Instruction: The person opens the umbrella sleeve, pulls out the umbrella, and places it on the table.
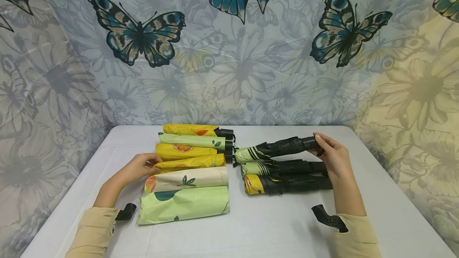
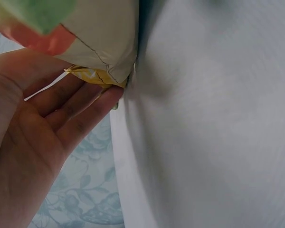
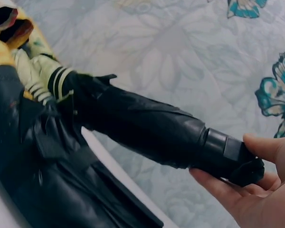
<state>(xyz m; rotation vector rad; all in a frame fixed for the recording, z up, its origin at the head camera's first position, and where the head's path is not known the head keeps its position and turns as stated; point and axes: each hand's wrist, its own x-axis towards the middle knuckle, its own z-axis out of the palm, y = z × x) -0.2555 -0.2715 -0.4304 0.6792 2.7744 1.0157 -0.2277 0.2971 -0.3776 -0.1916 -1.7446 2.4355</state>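
Note:
My right hand (image 1: 334,155) grips the black handle of a folded umbrella (image 1: 287,146), black with a pale green striped end. The right wrist view shows thumb and fingers about this handle (image 3: 228,152), the umbrella tilted up from the others. At the left, my left hand (image 1: 138,167) pinches the left end of a flat yellow umbrella cover (image 1: 193,163). In the left wrist view the fingers reach a yellow edge (image 2: 97,76) beside the cream cover (image 2: 104,28), which partly hides the grip.
Nearer me lie a cream cover (image 1: 208,177) and a light green cover (image 1: 193,206). Several covered umbrellas with black handles, one yellow with an orange print (image 1: 204,152), lie behind. Two more black umbrellas (image 1: 294,184) lie at right on the white table (image 1: 272,230).

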